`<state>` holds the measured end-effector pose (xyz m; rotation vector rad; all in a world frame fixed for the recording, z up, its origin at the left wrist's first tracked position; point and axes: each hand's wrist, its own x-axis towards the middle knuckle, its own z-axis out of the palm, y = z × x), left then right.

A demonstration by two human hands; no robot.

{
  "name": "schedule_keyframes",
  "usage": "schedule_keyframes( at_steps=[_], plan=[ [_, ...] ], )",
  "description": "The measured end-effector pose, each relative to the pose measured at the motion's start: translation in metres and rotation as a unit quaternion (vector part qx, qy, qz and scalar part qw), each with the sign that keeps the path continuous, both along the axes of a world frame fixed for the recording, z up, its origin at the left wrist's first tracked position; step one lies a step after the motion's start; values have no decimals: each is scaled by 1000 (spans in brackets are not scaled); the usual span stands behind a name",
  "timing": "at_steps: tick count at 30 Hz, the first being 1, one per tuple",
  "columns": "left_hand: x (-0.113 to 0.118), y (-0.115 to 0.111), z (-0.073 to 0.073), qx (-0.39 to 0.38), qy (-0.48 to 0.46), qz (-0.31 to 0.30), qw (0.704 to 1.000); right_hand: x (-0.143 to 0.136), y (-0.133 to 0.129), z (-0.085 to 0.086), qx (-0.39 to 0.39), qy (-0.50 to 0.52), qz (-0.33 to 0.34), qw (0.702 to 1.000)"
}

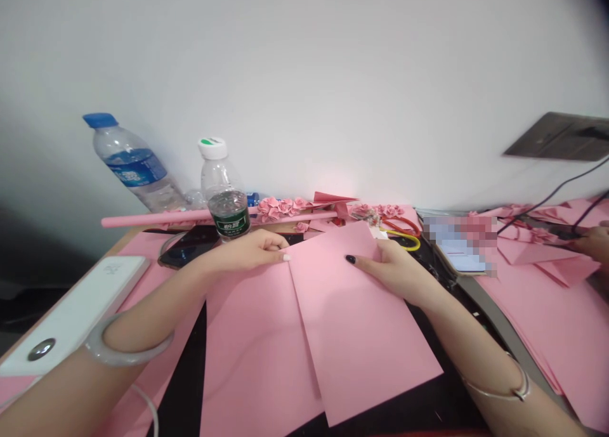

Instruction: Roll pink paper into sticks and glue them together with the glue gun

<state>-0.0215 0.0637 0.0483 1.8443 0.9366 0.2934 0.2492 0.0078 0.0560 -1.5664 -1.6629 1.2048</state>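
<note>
A sheet of pink paper (361, 335) is held up, tilted, between my two hands. My left hand (266, 250) pinches its upper left corner with thumb and curled fingers. On the upper right edge my right hand (387, 266) grips it, thumb on the front and the other fingers hidden behind. Beneath it, a second pink sheet (252, 354) lies on the black table surface (185, 380), partly covered by the held one. Behind my hands are pink paper roses (283, 207) and scissors with yellow and red handles (404, 239).
A green-labelled water bottle (224, 196) and a blue-capped bottle (136, 164) stand by the wall. A dark phone (188, 247) and a white power bank (80, 310) lie left. At right are a lit phone (459, 250), stacked pink paper (547, 335) and another person's hand (597, 243).
</note>
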Motion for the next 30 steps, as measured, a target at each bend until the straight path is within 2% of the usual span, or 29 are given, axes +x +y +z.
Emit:
schedule_keyframes(
  at_steps=[4,7,10,14,20,23,27,30],
  plan=[
    [-2,2,-6,-9,-11,17,1000,3,-2,4,-51,110,28,992],
    [-5,2,-10,-23,-23,48,998,16,-3,2,-60,141,12,988],
    [-8,1,-12,-39,-36,84,995,33,-8,0,-64,82,-9,995],
    [-13,-2,-17,-52,-39,126,990,43,-19,0,33,-44,-8,998],
    [-19,-6,-26,-57,-42,161,984,32,-34,-5,142,-165,8,976],
    [-21,-7,-28,-41,-41,168,984,25,-36,-8,168,-195,29,966],
    [-24,-9,-31,-44,-62,173,982,24,-36,-9,145,-168,-6,975],
    [-26,-12,-34,-59,-84,183,978,30,-37,-9,108,-50,-72,990]
  ],
)
